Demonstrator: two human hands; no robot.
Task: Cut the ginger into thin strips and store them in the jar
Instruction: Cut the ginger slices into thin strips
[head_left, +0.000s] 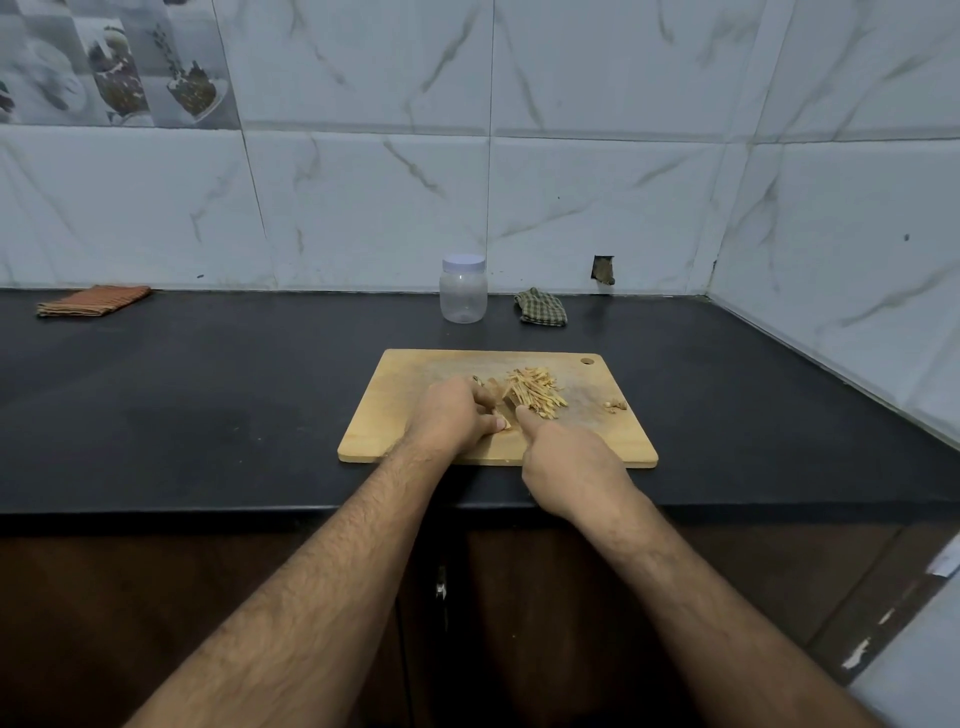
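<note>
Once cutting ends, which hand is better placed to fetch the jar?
Probably left. The left hand holds only a small ginger piece, while the right hand appears occupied with the knife. The jar stands behind the board, lid on.

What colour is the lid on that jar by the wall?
The jar's lid is white, seen in the head view.

Ginger strips (537, 393): pale yellow, thin matchsticks, loose heap on the wooden cutting board (613, 436), right of centre. Uncut ginger piece (503, 422) near the board's middle, mostly hidden under fingers, so shape's hard to tell. A few small ginger scraps (615, 404) lie apart, toward the right edge. Jar (463, 291): clear plastic, white lid on, upright, looks empty, behind the board nr the wall.
</note>
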